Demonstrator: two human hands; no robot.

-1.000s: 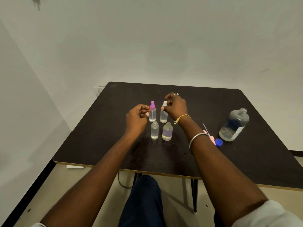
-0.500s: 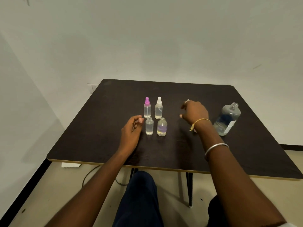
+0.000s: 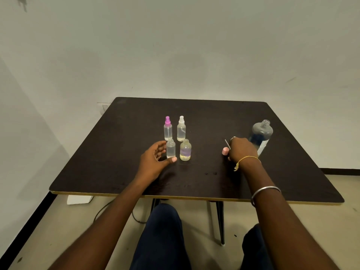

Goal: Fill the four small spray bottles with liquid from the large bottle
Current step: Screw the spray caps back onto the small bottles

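Pinching the pink spray cap (image 3: 225,151), its thin dip tube pointing up, the right grip (image 3: 242,150) sits just beside the open large bottle (image 3: 261,133); a careless swing of the wrist could topple it and spill the liquid. The left grip (image 3: 153,162) curls around the near-left uncapped bottle (image 3: 170,150), thumb at its base, though I cannot tell whether it truly clamps. That bottle and its open neighbour (image 3: 185,152) stand close together on the surface (image 3: 116,162), so a nudge while threading the tube could tip either.
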